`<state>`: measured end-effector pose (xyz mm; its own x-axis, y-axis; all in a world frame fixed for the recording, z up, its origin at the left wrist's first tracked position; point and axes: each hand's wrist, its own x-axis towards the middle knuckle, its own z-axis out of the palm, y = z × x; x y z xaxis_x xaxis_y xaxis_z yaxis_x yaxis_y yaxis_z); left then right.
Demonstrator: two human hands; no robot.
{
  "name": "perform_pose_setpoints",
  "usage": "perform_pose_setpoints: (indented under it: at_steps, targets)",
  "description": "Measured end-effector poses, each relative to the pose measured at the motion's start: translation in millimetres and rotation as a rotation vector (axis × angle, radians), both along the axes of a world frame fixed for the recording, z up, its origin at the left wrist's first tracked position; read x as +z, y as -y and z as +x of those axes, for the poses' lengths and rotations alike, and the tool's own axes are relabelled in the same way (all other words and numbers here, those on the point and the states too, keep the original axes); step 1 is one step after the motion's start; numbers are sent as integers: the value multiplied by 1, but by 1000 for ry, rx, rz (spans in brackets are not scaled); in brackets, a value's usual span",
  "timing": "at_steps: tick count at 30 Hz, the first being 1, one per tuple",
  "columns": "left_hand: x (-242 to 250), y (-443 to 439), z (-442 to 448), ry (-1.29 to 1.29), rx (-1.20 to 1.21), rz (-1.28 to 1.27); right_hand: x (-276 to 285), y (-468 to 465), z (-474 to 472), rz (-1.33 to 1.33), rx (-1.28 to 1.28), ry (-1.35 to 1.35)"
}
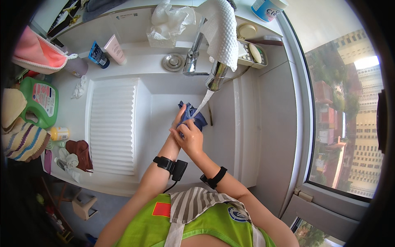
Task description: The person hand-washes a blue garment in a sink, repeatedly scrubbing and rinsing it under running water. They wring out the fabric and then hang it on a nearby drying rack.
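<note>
Water runs from the chrome faucet (213,81) onto a wet blue cloth (199,119) in the white sink basin (160,160). My left hand (178,119) holds the cloth from its left side, the thumb lying along its edge. Over the cloth's near part, my right hand (190,136) bends its fingers and grips the fabric. Part of the cloth is hidden beneath both hands. A white textured paper towel (220,34) drapes over the faucet's neck.
A ribbed washboard (112,126) forms the sink's left side. Along the left ledge stand a green detergent jug (40,102), a yellow-labelled bottle (60,133) and a crumpled brown cloth (78,154). A soap tray (257,57) sits behind, right of the faucet. A window (342,117) borders the right.
</note>
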<state>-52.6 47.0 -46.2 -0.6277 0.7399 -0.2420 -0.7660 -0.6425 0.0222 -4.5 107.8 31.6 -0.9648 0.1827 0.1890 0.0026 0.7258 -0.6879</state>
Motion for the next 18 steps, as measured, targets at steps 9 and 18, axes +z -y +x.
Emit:
perform_pose_setpoints:
  at_steps: [9,18]
  targets:
    - [59,0,-8,-162,230,-861,-90,-66,-64,-1541,-535,509]
    - [50,44,-34,-457,86,-910,-37,-49,-5,-1862,31,722]
